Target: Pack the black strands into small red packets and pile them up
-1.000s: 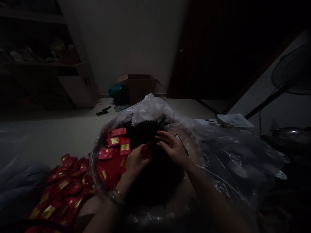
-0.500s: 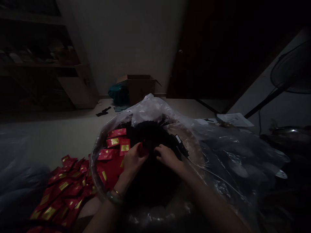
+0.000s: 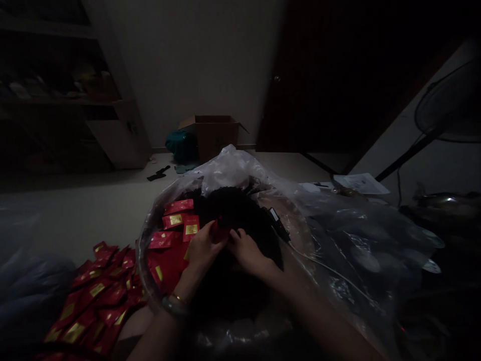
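A small red packet point(image 3: 218, 231) is pinched in my left hand point(image 3: 202, 246), its dark side toward the middle. My right hand point(image 3: 246, 251) has its fingertips curled together against the packet's right side; what they hold, if anything, is too dark to see. Both hands are above a heap of loose black material point(image 3: 235, 203) in a round container lined with clear plastic point(image 3: 145, 250). Left of my hands, inside the container, lie several red packets with gold labels point(image 3: 175, 220). A black device with a white label and a cable point(image 3: 276, 223) rests at the heap's right edge.
A larger pile of red packets point(image 3: 97, 296) lies outside the container at the left. Clear plastic sheeting point(image 3: 349, 240) spreads to the right. Beyond stand an open cardboard box point(image 3: 217, 135), a teal bag point(image 3: 182, 145) and, at far right, a fan point(image 3: 447, 108).
My right hand has moved left, from above the black heap to the red packet. My left hand still holds the packet in about the same place. The view has shifted slightly.
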A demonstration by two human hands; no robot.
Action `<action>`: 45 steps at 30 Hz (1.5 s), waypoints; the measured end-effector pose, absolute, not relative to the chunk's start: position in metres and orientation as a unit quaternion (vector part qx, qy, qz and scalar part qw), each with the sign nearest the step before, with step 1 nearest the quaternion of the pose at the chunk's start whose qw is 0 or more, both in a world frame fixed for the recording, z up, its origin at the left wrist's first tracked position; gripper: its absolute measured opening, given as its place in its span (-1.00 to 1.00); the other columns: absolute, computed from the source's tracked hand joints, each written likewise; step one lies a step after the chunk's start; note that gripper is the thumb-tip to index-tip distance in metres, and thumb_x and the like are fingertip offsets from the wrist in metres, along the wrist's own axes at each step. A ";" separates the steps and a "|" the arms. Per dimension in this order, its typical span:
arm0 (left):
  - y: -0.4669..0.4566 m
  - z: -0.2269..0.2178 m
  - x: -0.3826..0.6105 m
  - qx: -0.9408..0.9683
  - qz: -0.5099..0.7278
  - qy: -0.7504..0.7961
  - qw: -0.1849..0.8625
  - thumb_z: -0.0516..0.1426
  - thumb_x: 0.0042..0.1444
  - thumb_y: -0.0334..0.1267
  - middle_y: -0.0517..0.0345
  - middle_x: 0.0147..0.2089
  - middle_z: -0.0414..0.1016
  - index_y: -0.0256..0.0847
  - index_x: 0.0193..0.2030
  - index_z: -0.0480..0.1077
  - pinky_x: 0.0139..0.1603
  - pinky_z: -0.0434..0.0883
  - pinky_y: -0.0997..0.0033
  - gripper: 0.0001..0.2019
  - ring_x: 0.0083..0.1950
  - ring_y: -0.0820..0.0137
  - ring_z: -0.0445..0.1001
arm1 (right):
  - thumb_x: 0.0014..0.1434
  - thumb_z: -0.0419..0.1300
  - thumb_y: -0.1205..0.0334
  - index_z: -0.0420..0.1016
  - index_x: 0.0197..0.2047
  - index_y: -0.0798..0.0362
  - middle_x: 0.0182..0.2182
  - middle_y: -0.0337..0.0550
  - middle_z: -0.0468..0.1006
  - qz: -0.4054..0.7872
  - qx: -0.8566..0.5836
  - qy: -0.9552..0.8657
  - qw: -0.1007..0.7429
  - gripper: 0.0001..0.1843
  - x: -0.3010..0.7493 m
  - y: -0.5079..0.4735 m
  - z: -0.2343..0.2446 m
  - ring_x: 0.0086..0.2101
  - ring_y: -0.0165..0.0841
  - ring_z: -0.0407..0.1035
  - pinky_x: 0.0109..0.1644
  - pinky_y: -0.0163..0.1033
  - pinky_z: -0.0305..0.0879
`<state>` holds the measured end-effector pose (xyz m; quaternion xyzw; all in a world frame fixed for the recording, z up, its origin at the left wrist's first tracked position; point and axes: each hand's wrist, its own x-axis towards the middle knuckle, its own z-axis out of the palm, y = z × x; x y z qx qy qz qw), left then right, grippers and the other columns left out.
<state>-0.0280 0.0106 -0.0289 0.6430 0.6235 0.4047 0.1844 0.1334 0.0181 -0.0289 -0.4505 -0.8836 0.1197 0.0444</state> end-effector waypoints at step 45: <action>0.006 -0.017 -0.020 0.546 0.397 0.452 0.583 0.34 -0.25 -0.24 0.10 -0.25 0.56 -0.31 -0.14 0.45 -0.23 0.42 0.39 -0.55 -0.26 0.32 0.50 | 0.08 0.20 0.30 0.46 -0.28 0.05 -0.32 -0.21 0.56 0.330 -0.420 -0.751 0.389 -0.91 0.176 0.036 0.039 -0.29 -0.33 0.43 -0.16 -0.23 0.33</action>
